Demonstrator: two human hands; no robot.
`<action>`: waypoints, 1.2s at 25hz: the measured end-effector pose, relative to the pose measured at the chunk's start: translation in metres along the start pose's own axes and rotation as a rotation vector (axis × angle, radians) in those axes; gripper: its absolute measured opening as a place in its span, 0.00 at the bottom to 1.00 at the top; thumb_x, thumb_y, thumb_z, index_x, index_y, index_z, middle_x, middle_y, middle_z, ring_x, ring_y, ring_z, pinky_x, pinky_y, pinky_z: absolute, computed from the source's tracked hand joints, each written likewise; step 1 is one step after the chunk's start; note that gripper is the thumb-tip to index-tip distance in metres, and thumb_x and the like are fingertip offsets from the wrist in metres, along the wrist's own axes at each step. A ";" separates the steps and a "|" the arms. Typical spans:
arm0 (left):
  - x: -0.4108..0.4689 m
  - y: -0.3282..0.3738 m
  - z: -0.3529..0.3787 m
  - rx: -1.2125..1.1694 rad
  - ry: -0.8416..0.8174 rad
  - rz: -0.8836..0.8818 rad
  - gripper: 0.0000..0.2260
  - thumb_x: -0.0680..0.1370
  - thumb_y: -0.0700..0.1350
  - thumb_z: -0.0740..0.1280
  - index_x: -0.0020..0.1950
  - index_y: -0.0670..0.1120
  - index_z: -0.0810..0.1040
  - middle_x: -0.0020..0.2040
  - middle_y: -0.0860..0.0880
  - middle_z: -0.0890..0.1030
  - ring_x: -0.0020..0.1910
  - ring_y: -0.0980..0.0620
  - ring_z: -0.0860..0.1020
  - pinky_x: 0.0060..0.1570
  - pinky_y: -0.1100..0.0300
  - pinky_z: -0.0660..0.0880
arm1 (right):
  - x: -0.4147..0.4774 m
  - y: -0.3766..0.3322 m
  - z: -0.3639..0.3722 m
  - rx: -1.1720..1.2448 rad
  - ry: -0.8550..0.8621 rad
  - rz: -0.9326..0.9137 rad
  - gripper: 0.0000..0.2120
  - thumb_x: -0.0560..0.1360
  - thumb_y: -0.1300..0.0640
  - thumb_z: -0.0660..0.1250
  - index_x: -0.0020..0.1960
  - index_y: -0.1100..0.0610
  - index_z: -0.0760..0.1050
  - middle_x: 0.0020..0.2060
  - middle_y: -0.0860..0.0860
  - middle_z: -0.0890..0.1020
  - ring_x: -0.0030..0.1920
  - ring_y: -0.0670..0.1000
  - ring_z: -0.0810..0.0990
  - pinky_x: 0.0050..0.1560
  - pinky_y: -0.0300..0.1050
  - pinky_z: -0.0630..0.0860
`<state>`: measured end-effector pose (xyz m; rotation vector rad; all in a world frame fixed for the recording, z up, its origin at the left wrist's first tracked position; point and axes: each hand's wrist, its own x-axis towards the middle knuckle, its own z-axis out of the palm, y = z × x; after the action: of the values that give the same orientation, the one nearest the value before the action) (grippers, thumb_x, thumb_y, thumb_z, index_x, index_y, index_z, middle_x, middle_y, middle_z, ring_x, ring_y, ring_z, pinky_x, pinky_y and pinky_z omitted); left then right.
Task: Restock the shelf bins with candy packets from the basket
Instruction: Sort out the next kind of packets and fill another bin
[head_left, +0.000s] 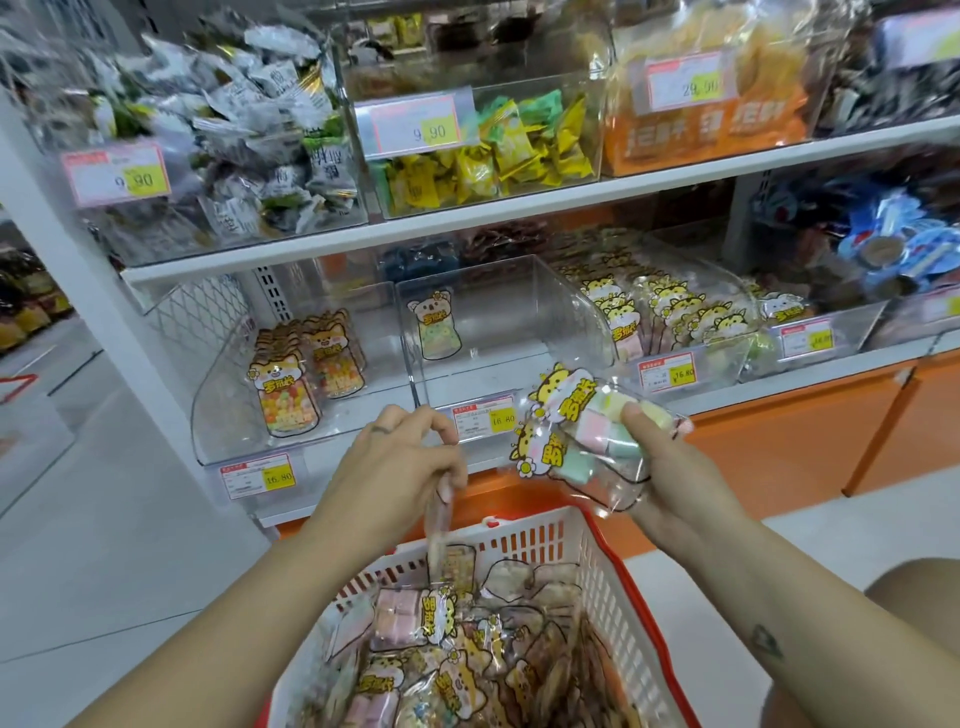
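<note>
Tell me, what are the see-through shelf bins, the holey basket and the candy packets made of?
The shelf bins look like clear hard plastic, glossy: you can see straight through them, and the edges glint. The basket seems to be stiff white moulded plastic, with slots and a red rim. The candy packets in the right hand look like thin, crinkly clear film with printing on it.

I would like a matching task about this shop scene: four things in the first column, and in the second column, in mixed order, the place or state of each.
Things:
1. left hand
2. right hand
3. middle bin
4. basket

States:
a. contains a single packet near its left wall
b. holds packets of pastel cubes
c. sits below both hands, full of packets
d. pinches a hanging packet above the basket

Pairs: 1-d, 2-b, 3-a, 4-c.
</note>
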<state>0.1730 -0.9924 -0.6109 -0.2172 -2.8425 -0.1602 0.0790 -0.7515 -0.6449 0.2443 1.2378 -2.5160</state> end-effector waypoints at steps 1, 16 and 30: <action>-0.003 -0.005 0.001 -0.047 -0.013 -0.017 0.14 0.79 0.42 0.67 0.37 0.58 0.76 0.59 0.63 0.72 0.47 0.57 0.71 0.45 0.57 0.69 | 0.000 0.006 0.002 -0.034 -0.018 -0.004 0.12 0.78 0.57 0.69 0.59 0.62 0.77 0.49 0.62 0.85 0.46 0.61 0.86 0.43 0.62 0.83; -0.024 -0.001 0.041 -0.919 0.031 -0.711 0.18 0.80 0.36 0.61 0.39 0.50 0.87 0.43 0.47 0.87 0.42 0.52 0.85 0.54 0.55 0.81 | -0.011 0.036 0.013 -0.122 -0.050 -0.030 0.10 0.79 0.55 0.69 0.58 0.58 0.80 0.51 0.58 0.86 0.54 0.60 0.84 0.58 0.62 0.79; 0.037 0.037 0.014 -0.954 0.089 -0.584 0.20 0.76 0.58 0.71 0.29 0.50 0.73 0.23 0.58 0.67 0.26 0.60 0.66 0.37 0.58 0.66 | -0.013 0.029 0.003 -0.326 -0.115 -0.113 0.22 0.68 0.48 0.78 0.58 0.55 0.79 0.51 0.52 0.86 0.54 0.54 0.84 0.60 0.58 0.77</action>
<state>0.1404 -0.9492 -0.6102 0.4317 -2.4181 -1.5710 0.1018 -0.7679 -0.6610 -0.0482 1.6246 -2.3317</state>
